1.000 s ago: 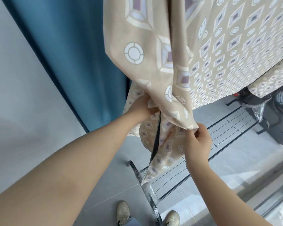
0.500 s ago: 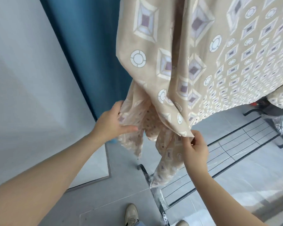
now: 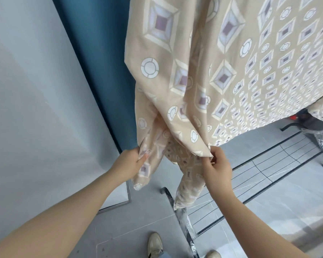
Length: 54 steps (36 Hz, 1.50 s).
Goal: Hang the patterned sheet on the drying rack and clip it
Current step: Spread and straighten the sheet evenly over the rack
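A beige patterned sheet [image 3: 222, 58] with diamonds and circles hangs down from above and fills the upper right. Its top and whatever bar carries it lie out of frame. My left hand [image 3: 130, 162] grips a bunched fold at the sheet's left hanging edge. My right hand [image 3: 215, 165] pinches the lower corner of the front layer. Between my hands a crumpled tail of the sheet hangs down toward the floor. The black drying rack's lower shelf [image 3: 265, 175] with thin wires sits below right. No clip is visible.
A blue curtain [image 3: 99, 58] hangs just left of the sheet, with a white wall [image 3: 32, 101] beside it. The rack's plastic-wrapped leg [image 3: 185, 222] stands near my shoes [image 3: 155, 244] on the grey tile floor. Dark objects sit at far right behind the sheet.
My left hand came out from behind the sheet and moved left, pulling a fold outward. My right hand stayed pinching the corner. The view shifted so more wall shows.
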Motion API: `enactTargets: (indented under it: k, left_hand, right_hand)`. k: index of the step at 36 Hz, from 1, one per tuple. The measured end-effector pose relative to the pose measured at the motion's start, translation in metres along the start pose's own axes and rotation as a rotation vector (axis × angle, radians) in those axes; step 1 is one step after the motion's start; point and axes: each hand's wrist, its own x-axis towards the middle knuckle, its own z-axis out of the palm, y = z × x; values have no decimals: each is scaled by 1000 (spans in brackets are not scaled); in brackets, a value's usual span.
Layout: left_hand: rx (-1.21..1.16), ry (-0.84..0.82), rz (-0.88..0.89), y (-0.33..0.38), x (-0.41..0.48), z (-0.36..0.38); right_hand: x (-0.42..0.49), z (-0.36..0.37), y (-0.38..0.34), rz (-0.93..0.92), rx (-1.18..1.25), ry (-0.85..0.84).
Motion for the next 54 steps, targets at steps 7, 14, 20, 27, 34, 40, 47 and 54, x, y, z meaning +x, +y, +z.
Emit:
enactTargets:
  k: [7,14,20,27,34,40,47,54]
  left_hand:
    - [4,-72,40,11,-2,11]
    - [8,-143,26,21,6,25]
    - [24,-171,-20,17,4,39]
    - [18,-171,-84,10,3,53]
    - [145,-201,-160,21,11,63]
    - [-81,-253,-200,31,7,74]
    - [-294,-269,-132,16,-5,85]
    - [183,-365,-352,17,-16,102]
  right_hand:
    - [-4,7,1,1,-3,-66]
    - [-1,13,1,-14,-16,-86]
    - [4,13,1,-21,-9,-106]
    - [7,10,-2,-40,11,-107]
    - [7,10,-3,-67,24,-129]
    - [7,12,2,-99,33,-150]
    - [1,8,26,-43,-14,-291]
    - [-8,-15,67,118,-137,-353]
